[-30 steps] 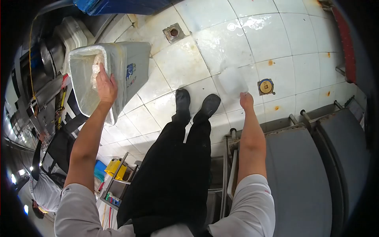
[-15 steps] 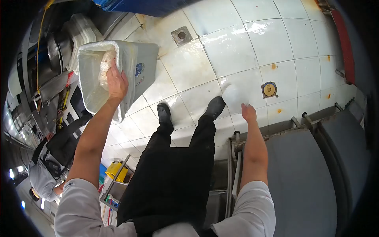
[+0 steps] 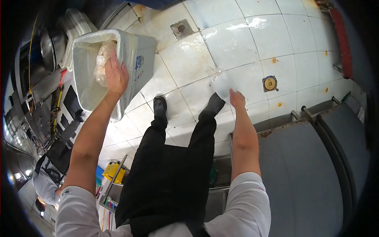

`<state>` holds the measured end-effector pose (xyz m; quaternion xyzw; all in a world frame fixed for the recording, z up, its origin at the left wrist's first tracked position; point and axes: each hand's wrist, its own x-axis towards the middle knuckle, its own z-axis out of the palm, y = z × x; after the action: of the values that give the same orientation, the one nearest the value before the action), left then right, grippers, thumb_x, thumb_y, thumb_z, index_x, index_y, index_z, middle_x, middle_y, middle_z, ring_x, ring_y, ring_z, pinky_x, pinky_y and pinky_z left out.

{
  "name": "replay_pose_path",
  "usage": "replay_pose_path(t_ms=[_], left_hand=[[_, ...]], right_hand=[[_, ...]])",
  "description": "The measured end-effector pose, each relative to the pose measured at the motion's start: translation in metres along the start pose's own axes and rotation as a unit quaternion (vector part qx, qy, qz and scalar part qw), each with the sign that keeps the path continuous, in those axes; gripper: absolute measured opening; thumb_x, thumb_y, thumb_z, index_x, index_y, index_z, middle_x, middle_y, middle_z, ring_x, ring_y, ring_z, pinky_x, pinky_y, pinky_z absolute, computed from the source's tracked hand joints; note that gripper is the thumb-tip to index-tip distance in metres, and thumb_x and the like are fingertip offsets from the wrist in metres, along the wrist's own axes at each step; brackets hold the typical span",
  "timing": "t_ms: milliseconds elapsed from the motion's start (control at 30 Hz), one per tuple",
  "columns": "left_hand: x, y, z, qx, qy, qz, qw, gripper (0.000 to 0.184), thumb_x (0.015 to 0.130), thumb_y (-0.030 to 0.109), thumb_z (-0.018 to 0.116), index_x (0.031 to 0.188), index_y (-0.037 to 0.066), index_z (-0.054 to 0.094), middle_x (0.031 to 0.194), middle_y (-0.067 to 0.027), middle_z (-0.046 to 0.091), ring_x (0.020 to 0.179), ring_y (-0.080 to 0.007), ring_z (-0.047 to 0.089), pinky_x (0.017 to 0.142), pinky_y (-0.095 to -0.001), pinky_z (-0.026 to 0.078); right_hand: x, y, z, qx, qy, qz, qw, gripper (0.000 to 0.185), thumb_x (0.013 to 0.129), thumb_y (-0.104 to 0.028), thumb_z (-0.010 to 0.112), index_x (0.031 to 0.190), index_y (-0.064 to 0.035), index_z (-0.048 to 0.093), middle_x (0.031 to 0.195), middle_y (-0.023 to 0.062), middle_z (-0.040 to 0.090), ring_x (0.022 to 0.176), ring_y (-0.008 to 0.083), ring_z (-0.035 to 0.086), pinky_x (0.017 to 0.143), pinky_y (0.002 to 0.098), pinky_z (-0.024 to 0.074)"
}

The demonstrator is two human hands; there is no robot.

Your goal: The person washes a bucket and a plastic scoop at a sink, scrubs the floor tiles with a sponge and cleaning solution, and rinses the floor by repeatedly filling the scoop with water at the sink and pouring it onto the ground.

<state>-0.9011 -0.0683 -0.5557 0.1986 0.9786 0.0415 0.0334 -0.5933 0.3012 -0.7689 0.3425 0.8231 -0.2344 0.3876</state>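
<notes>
My left hand (image 3: 117, 76) reaches over the near side of a grey bin (image 3: 143, 65) lined with clear plastic. Its fingers close on a long bundle of pale lumps (image 3: 102, 65) that look wrapped in clear film; the thumb is hidden. Lower right, my right hand (image 3: 237, 98) is closed in a pinch above the floor. From its fingertips extends a translucent, whitish plastic piece (image 3: 226, 81), whose exact kind I cannot make out. Clear liquid (image 3: 216, 73) splashes at its far edge, above the tiles near my right shoe (image 3: 215, 104).
Wet white floor tiles (image 3: 189, 81) carry a square drain (image 3: 181, 29) and a round brass cover (image 3: 270, 83). Grey metal equipment (image 3: 296, 166) stands at the right. Metal bowls (image 3: 48, 49) and stacked pale lids (image 3: 73, 35) lie beyond the bin. Another person (image 3: 45, 187) is at the left.
My right hand has moved left with the translucent piece, and liquid now splashes from its far edge. My left hand stays at the bundle in the bin.
</notes>
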Motion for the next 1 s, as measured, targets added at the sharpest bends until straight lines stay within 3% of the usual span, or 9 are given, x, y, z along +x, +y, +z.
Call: replay_pose_path(t_ms=[200, 300, 400, 500, 567, 700, 767, 867, 1000], left_hand=[[0.001, -0.003, 0.0, -0.022, 0.022, 0.011, 0.999, 0.067, 0.082, 0.009, 0.055, 0.142, -0.003, 0.026, 0.116, -0.0264, 0.047, 0.105, -0.0424, 0.044, 0.094, -0.0483, 0.034], [-0.001, -0.007, 0.002, -0.026, 0.034, 0.017, 0.999, 0.067, 0.082, 0.009, 0.055, 0.142, -0.001, 0.026, 0.116, -0.0261, 0.047, 0.105, -0.0422, 0.044, 0.094, -0.0482, 0.034], [-0.001, -0.009, 0.004, -0.026, 0.024, 0.003, 0.999, 0.067, 0.083, 0.011, 0.054, 0.142, -0.001, 0.027, 0.117, -0.0255, 0.047, 0.105, -0.0418, 0.045, 0.095, -0.048, 0.034], [0.0, -0.009, 0.003, -0.034, 0.018, -0.011, 0.999, 0.065, 0.083, 0.012, 0.054, 0.142, -0.001, 0.027, 0.116, -0.0255, 0.047, 0.106, -0.0419, 0.045, 0.095, -0.0481, 0.034], [-0.001, -0.009, 0.002, -0.034, 0.019, -0.011, 0.999, 0.065, 0.083, 0.01, 0.056, 0.141, -0.001, 0.028, 0.114, -0.0266, 0.048, 0.104, -0.0429, 0.045, 0.095, -0.0484, 0.034], [-0.001, -0.009, 0.003, -0.031, 0.018, -0.016, 0.999, 0.065, 0.083, 0.01, 0.056, 0.141, -0.002, 0.028, 0.114, -0.0262, 0.048, 0.104, -0.0426, 0.046, 0.094, -0.0479, 0.035], [-0.001, -0.01, 0.004, -0.026, 0.02, -0.011, 0.999, 0.065, 0.083, 0.009, 0.056, 0.141, -0.002, 0.028, 0.113, -0.0261, 0.049, 0.103, -0.0424, 0.046, 0.094, -0.0477, 0.035], [0.0, -0.012, 0.003, -0.042, -0.002, -0.018, 0.999, 0.065, 0.083, 0.009, 0.056, 0.141, -0.004, 0.028, 0.114, -0.0261, 0.048, 0.104, -0.0421, 0.045, 0.094, -0.0477, 0.035], [0.001, -0.012, 0.005, -0.053, 0.017, 0.001, 0.998, 0.065, 0.084, 0.009, 0.055, 0.141, -0.004, 0.027, 0.115, -0.0266, 0.048, 0.104, -0.0422, 0.045, 0.095, -0.0473, 0.035]], right_hand=[[-0.008, -0.014, 0.002, 0.036, 0.033, -0.039, 0.998, 0.056, 0.094, -0.044, 0.036, 0.092, 0.0047, 0.063, 0.1, 0.0262, 0.063, 0.094, 0.0443, 0.059, 0.086, 0.0507, 0.0447], [-0.011, -0.014, 0.01, 0.11, -0.002, -0.029, 0.993, 0.06, 0.092, -0.047, 0.043, 0.1, 0.0087, 0.063, 0.104, 0.0286, 0.063, 0.101, 0.0406, 0.059, 0.09, 0.0449, 0.0437], [-0.038, -0.024, 0.026, 0.321, 0.044, -0.094, 0.941, 0.046, 0.09, -0.038, 0.046, 0.094, 0.0044, 0.064, 0.092, 0.0266, 0.065, 0.094, 0.0413, 0.061, 0.081, 0.0462, 0.0454], [-0.065, -0.041, 0.055, 0.347, 0.037, -0.062, 0.935, 0.04, 0.088, -0.033, 0.052, 0.095, 0.0034, 0.065, 0.092, 0.0257, 0.065, 0.093, 0.0395, 0.062, 0.079, 0.0439, 0.0459], [-0.09, -0.057, 0.074, 0.426, 0.007, -0.066, 0.902, 0.036, 0.087, -0.031, 0.055, 0.094, 0.0029, 0.065, 0.09, 0.0236, 0.066, 0.092, 0.0375, 0.063, 0.077, 0.0426, 0.0464], [-0.11, -0.057, 0.182, 0.41, -0.026, 0.011, 0.912, 0.042, 0.086, -0.037, 0.055, 0.099, 0.0025, 0.064, 0.097, 0.026, 0.065, 0.099, 0.0386, 0.061, 0.084, 0.0427, 0.0459], [-0.124, -0.072, 0.207, 0.387, -0.101, 0.049, 0.915, 0.05, 0.087, -0.044, 0.053, 0.101, 0.0027, 0.065, 0.101, 0.0274, 0.064, 0.103, 0.0409, 0.059, 0.087, 0.0443, 0.045], [-0.137, -0.097, 0.23, 0.28, -0.156, 0.013, 0.947, 0.066, 0.089, -0.056, 0.045, 0.101, 0.0057, 0.065, 0.102, 0.0305, 0.062, 0.105, 0.0437, 0.057, 0.09, 0.0462, 0.0429], [-0.13, -0.145, 0.253, 0.207, -0.19, 0.054, 0.958, 0.082, 0.092, -0.062, 0.027, 0.095, 0.0114, 0.064, 0.101, 0.0341, 0.06, 0.105, 0.0467, 0.055, 0.093, 0.0496, 0.0397]])
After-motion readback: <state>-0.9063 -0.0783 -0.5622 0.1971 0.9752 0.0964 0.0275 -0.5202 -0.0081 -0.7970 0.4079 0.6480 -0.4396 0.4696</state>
